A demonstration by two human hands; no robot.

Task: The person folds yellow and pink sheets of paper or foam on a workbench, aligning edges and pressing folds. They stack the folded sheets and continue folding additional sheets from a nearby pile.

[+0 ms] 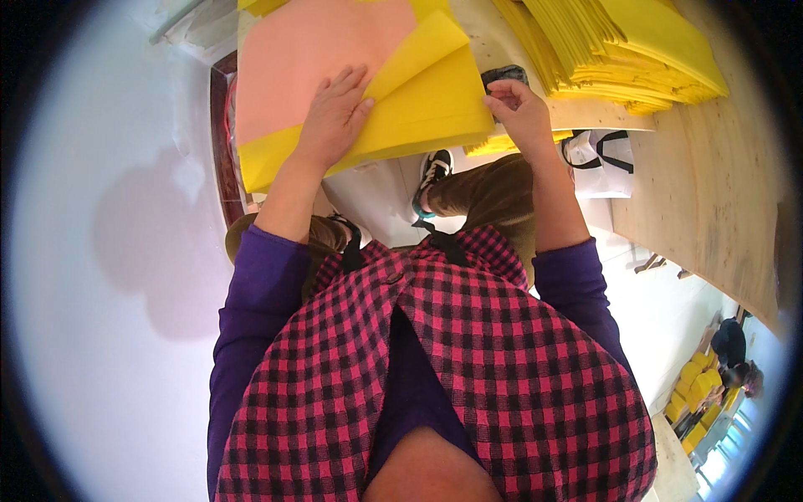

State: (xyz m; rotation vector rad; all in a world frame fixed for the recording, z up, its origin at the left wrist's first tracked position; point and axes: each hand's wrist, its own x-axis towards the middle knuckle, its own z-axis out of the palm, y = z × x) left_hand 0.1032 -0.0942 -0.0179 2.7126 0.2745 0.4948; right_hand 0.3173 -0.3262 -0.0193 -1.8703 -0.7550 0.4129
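Observation:
A yellow sheet (418, 117) lies on the work surface, its upper right part folded over in a slanting flap. Beneath the flap and to the left shows a flat salmon-pink sheet (284, 58). My left hand (336, 117) is open and lies palm down on both, its thumb against the lower end of the flap. At the yellow sheet's right edge, my right hand (520, 109) has its thumb and forefinger bent together in a pinch. What sits between those fingertips is too small to make out. Just behind them lies a dark, crumpled-looking object (504, 75).
A thick stack of folded yellow sheets (619, 50) stands on the wooden table (711, 184) at the right. Below hangs a white bag (604, 163) with black handles. A white wall (100, 251) closes off the left. Another person (732, 343) is near yellow bundles (698, 385) at lower right.

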